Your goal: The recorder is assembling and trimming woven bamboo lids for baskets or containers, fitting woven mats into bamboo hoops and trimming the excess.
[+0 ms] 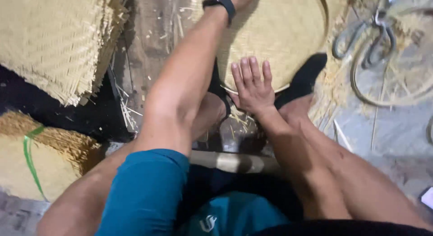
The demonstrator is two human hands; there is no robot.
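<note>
Right hand (pixel 252 85) flat on 1 woven tray (pixel 279 33)

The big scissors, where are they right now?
In the head view the scissors lie at the upper right on the floor, right of the round woven tray under the right hand, among bamboo strips.

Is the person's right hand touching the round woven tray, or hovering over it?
Touching. The head view shows the right hand lying flat, fingers spread, on the near rim of the round woven tray, with no gap visible.
</note>
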